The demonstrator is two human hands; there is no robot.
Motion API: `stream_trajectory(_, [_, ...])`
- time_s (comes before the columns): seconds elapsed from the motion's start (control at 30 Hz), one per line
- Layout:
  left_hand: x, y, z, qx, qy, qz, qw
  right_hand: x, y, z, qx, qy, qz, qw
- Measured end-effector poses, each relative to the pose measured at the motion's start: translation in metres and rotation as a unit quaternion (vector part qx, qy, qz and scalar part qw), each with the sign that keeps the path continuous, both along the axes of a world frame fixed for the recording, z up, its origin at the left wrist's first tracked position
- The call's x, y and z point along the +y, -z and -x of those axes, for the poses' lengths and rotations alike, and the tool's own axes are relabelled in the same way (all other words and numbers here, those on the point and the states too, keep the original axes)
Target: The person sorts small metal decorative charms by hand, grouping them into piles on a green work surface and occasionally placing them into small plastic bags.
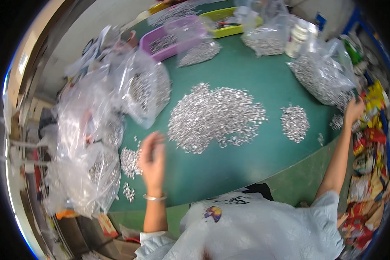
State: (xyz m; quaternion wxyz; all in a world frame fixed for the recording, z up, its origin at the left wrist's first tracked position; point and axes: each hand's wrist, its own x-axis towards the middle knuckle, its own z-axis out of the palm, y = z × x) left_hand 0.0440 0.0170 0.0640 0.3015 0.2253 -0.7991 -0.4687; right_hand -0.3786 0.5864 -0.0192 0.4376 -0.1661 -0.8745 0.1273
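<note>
- Snack packets [368,143], red and yellow, line the right edge.
- Clear bags [145,89] hold silver parts; purple tray [160,43] too.
- Left hand [152,158], blurred, fingers loose, holds nothing, beside the big pile [214,115] on the table [247,73].
- Right hand [354,110] touches a bag [323,78]; grip unclear.

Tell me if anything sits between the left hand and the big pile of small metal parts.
Nothing visible does. The left hand hovers, blurred, just left of the big pile, with only bare green table between them. A smaller pile lies on the hand's other side.
</note>
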Motion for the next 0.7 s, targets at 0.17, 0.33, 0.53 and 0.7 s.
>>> stream_trajectory(0.17, [0.02,0.066,0.021,-0.229,0.129,0.268,0.927,-0.235,-0.048,-0.188,0.019,-0.486,0.224,0.845])
stream_trajectory(0.33, [0.028,0.085,0.038,-0.21,0.136,0.307,0.918,-0.366,-0.044,-0.228,-0.211,-0.706,0.059,0.673])
stream_trajectory(0.53, [0.027,0.097,0.02,-0.171,0.175,0.316,0.917,-0.442,-0.012,-0.218,-0.184,-0.642,-0.126,0.734])
stream_trajectory(0.7, [0.024,0.086,0.006,-0.188,0.183,0.287,0.921,-0.448,-0.024,-0.212,-0.194,-0.617,-0.29,0.706])
